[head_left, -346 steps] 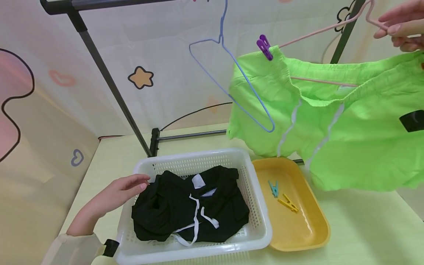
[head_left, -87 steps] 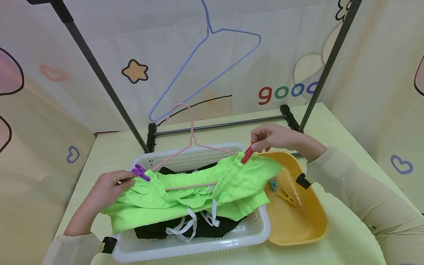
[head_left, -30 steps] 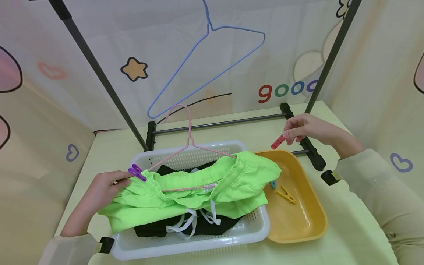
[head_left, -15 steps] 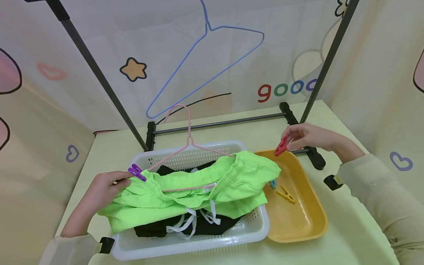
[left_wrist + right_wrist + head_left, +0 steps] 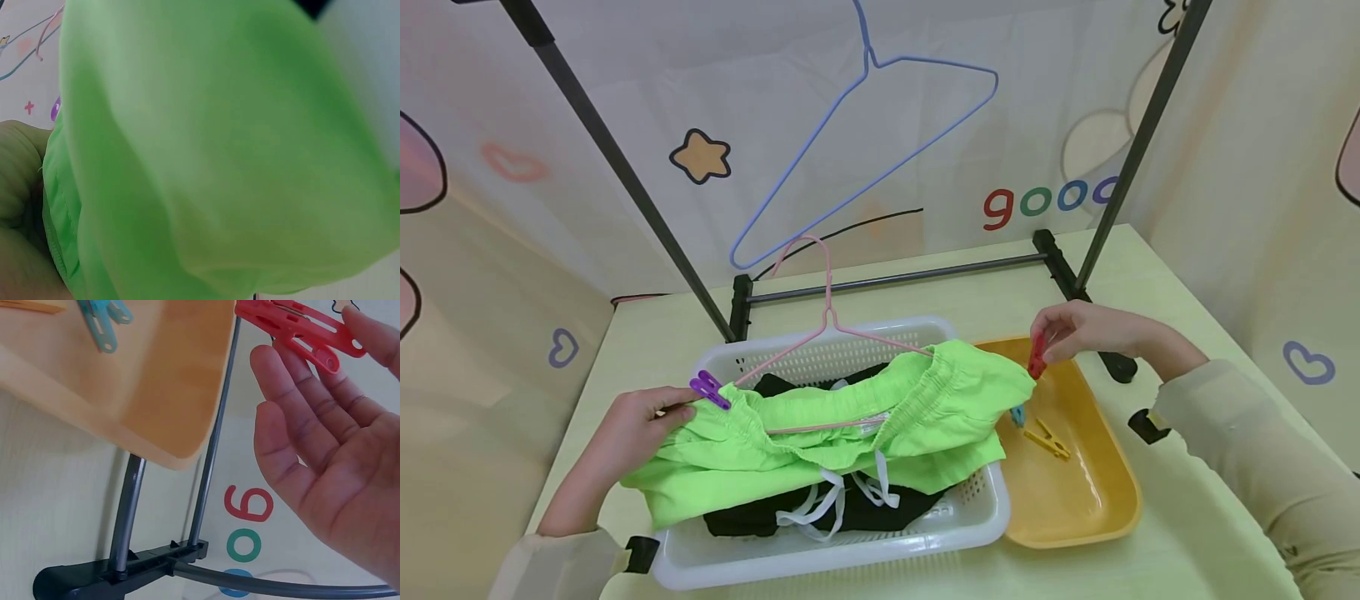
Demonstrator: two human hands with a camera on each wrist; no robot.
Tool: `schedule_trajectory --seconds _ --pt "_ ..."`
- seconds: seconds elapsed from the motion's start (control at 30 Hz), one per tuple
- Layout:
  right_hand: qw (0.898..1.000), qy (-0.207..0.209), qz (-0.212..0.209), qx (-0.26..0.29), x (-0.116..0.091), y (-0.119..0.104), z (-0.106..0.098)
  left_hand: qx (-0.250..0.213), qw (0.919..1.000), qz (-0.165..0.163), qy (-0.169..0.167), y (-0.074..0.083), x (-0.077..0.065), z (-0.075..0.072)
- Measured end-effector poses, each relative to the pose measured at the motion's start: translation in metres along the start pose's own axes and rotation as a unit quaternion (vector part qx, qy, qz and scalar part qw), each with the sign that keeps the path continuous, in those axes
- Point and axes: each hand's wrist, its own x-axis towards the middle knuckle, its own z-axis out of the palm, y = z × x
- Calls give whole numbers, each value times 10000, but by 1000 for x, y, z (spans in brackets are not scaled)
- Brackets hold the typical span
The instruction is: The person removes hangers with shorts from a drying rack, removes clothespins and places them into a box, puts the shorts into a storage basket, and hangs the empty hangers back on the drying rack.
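Note:
My left hand [image 5: 636,425] pinches the waistband of the bright green shorts [image 5: 842,408] at their left end. Right there, a purple clothespin [image 5: 710,389] sits on the fabric. The shorts lie over the white basket [image 5: 835,568], with a pink hanger [image 5: 828,275] running through the waist. Above the yellow tray [image 5: 1075,525], my right hand [image 5: 1086,331] holds a red clothespin [image 5: 1037,356] between thumb and fingers, apart from the shorts. In the right wrist view this red clothespin [image 5: 306,328] is seen close up. Green cloth [image 5: 206,156] fills most of the left wrist view.
Black clothing [image 5: 745,523] with white drawstrings lies in the basket under the shorts. A teal clothespin [image 5: 1018,416] and a yellow clothespin [image 5: 1047,440] lie in the tray. Behind stands a dark rack [image 5: 898,279], and a blue hanger [image 5: 865,192] hangs above the basket.
The green shorts came down from the upper right onto the basket. My right hand took the red clothespin off the waistband, moved right, then came slightly back left and down. The left hand stayed put.

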Motion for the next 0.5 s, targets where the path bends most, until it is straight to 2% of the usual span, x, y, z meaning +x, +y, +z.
schedule_trajectory --seconds 0.27,0.5 --pt "9976 -273 623 -132 7 -1 13 -6 10000 -16 0 1 0 0" --pt "9952 -505 832 34 13 1 24 -6 10000 -2 7 1 0 0"
